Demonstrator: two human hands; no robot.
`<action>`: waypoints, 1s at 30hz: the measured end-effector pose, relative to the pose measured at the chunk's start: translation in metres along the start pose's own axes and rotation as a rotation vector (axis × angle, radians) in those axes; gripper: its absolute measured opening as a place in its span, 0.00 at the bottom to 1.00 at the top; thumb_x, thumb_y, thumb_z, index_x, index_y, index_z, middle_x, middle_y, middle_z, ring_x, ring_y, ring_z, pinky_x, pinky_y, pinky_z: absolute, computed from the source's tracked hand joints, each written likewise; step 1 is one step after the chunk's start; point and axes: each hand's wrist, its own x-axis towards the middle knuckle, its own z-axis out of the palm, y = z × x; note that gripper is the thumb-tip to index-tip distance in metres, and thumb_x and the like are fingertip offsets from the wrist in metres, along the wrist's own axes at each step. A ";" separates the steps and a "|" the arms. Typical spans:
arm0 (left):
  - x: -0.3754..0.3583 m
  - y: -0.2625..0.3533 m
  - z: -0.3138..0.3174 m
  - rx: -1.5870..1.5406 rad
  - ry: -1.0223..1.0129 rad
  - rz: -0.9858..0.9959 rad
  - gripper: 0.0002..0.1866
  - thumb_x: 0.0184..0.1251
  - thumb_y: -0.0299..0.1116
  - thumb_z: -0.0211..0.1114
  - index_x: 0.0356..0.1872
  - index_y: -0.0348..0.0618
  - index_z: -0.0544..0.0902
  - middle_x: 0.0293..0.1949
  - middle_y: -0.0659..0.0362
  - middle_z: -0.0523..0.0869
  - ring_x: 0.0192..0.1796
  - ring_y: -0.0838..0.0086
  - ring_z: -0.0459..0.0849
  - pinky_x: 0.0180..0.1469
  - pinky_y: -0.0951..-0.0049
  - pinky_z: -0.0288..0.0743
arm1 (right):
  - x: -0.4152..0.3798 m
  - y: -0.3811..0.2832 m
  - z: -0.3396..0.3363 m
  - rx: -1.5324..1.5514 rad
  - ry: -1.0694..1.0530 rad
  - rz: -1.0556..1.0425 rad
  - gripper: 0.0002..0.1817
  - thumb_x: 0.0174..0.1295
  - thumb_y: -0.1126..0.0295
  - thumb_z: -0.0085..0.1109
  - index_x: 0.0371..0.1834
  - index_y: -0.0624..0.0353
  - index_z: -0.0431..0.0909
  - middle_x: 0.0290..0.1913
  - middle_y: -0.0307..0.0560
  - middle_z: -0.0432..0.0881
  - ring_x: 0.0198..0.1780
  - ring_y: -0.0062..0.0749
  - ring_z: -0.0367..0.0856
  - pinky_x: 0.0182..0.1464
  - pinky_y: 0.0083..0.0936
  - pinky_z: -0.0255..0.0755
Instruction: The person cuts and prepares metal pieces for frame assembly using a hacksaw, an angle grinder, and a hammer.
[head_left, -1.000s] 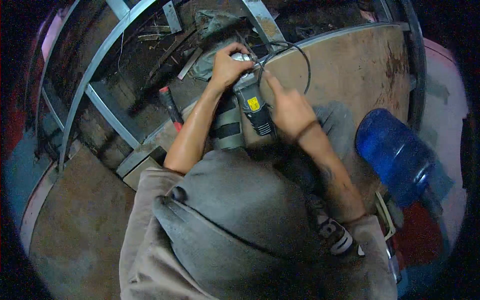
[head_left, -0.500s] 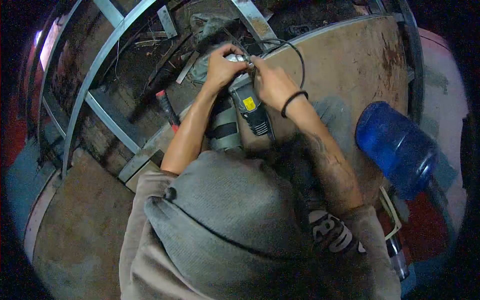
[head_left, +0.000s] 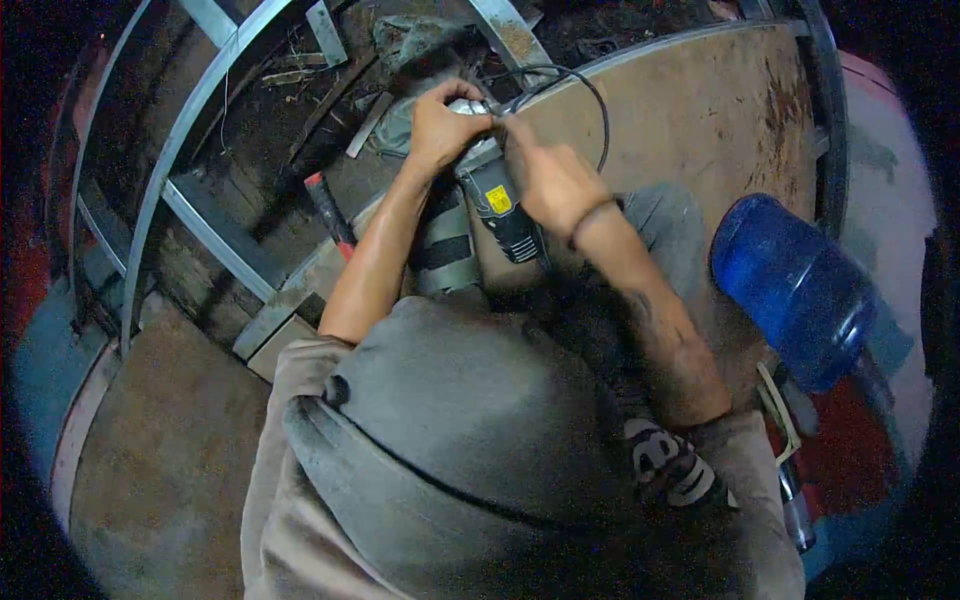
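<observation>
A dark power tool (head_left: 502,205) with a yellow label and a silver metal head lies between my legs, its head away from me. My left hand (head_left: 441,128) is wrapped round the metal head from the left, thumb across it. My right hand (head_left: 552,180), smeared by motion and with a dark band at the wrist, is at the right side of the head. Its fingertips are blurred, so what they hold is unclear. A black cable (head_left: 606,120) loops behind the hands.
Curved metal framing (head_left: 172,165) stands at the left. A red-and-black handled tool (head_left: 330,212) lies left of my left forearm. A curved wooden board (head_left: 690,120) is at the upper right, near a blue water jug (head_left: 795,290). Grey cloth (head_left: 415,45) lies beyond the hands.
My right hand has shifted slightly and is more blurred, with its wrist turned a little. My left hand stays on the tool's head. The whole view has shifted slightly.
</observation>
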 end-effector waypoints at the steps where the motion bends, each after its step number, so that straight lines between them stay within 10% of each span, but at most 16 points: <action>1: 0.001 0.006 -0.001 0.004 -0.022 -0.047 0.14 0.35 0.27 0.72 0.27 0.40 0.79 0.27 0.61 0.82 0.30 0.80 0.77 0.34 0.79 0.71 | -0.025 -0.004 -0.010 -0.013 -0.064 0.049 0.30 0.51 0.76 0.50 0.62 0.55 0.59 0.31 0.68 0.77 0.34 0.62 0.76 0.38 0.52 0.69; 30: 0.000 -0.002 0.002 0.126 -0.047 -0.053 0.15 0.34 0.30 0.71 0.29 0.41 0.80 0.27 0.60 0.83 0.30 0.79 0.79 0.35 0.78 0.73 | -0.045 -0.010 -0.013 -0.003 -0.077 0.111 0.32 0.53 0.75 0.50 0.64 0.51 0.57 0.31 0.66 0.78 0.36 0.63 0.76 0.40 0.50 0.70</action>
